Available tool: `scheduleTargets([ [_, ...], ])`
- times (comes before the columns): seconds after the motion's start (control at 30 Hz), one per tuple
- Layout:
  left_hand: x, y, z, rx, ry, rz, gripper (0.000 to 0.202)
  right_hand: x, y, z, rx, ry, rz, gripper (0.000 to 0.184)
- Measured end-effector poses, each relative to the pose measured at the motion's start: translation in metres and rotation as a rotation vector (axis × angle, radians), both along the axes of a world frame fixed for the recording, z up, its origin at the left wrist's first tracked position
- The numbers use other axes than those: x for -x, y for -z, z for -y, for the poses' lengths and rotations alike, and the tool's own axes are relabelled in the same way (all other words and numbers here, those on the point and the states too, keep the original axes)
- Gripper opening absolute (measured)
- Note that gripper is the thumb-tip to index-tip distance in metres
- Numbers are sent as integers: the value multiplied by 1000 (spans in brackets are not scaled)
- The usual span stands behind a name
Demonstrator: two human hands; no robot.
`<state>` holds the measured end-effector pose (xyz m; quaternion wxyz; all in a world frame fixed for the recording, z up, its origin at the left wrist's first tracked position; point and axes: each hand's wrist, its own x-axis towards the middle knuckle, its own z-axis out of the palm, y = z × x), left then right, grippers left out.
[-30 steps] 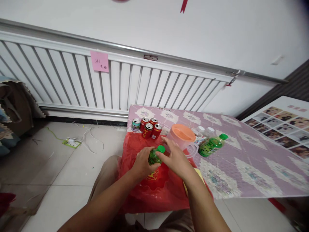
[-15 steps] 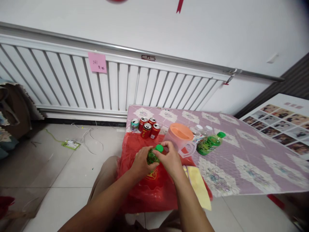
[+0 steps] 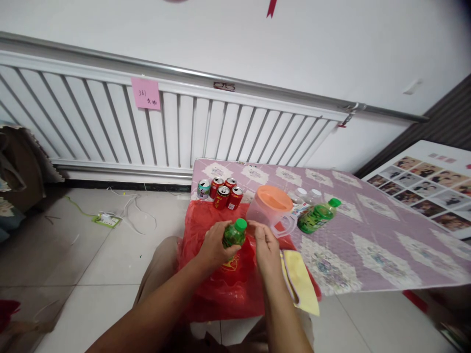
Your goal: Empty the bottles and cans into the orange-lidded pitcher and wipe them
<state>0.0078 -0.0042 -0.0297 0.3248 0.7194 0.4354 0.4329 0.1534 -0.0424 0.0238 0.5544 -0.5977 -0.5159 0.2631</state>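
My left hand [image 3: 214, 245] is wrapped round a small green bottle [image 3: 233, 235] with a green cap, held upright above a red plastic bag [image 3: 228, 274] at the table's near left corner. My right hand [image 3: 265, 245] hovers just right of the bottle with fingers loosely apart and nothing in them. Close behind my right hand stands a clear jug with an orange lid [image 3: 271, 210]. A second green bottle [image 3: 317, 216] lies on its side to the jug's right.
Several drink cans [image 3: 221, 190] stand at the table's [image 3: 368, 235] far left corner. Two clear white-capped bottles [image 3: 307, 196] lie behind the jug. A yellow cloth [image 3: 300, 282] hangs over the near edge. A white radiator [image 3: 147, 127] lines the wall; a power strip [image 3: 106, 219] lies on the floor.
My right hand was on the bottle's green cap half a second ago; it has come off and moved slightly right. The left hand keeps holding the bottle, now a little more upright.
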Motion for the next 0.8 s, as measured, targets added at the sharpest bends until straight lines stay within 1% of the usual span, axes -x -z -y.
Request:
scheduleTargets([
  [0.03,0,0,0,4,-1,-4,65,1,0,-1,1,-7,0,48],
  [0.13,1,-2,-1,13,7,-17,66,5,2,-2,9,-104,11,56],
  [0.2,1,-2,-1,12,13,-21,66,5,5,-2,4,-136,13,55],
  [0.23,1,-2,-1,12,14,-20,66,4,7,-2,-7,-123,-1,54],
  [0.33,1,-1,-1,15,17,-16,65,2,11,-1,-49,-26,-55,50],
  [0.4,1,0,-1,13,11,-13,65,2,12,-2,-41,10,-70,48],
  [0.47,1,0,-1,10,9,-11,66,3,10,-4,-8,-30,-77,51],
  [0.53,1,0,-1,13,13,-13,66,6,8,-7,15,-103,-73,55],
  [0.6,2,-2,-1,20,19,-14,65,8,6,-10,30,-159,-41,52],
  [0.67,3,-3,0,26,25,-12,65,11,7,-11,44,-168,-23,47],
  [0.8,4,1,0,6,29,-4,64,18,8,-11,51,-123,-63,43],
])
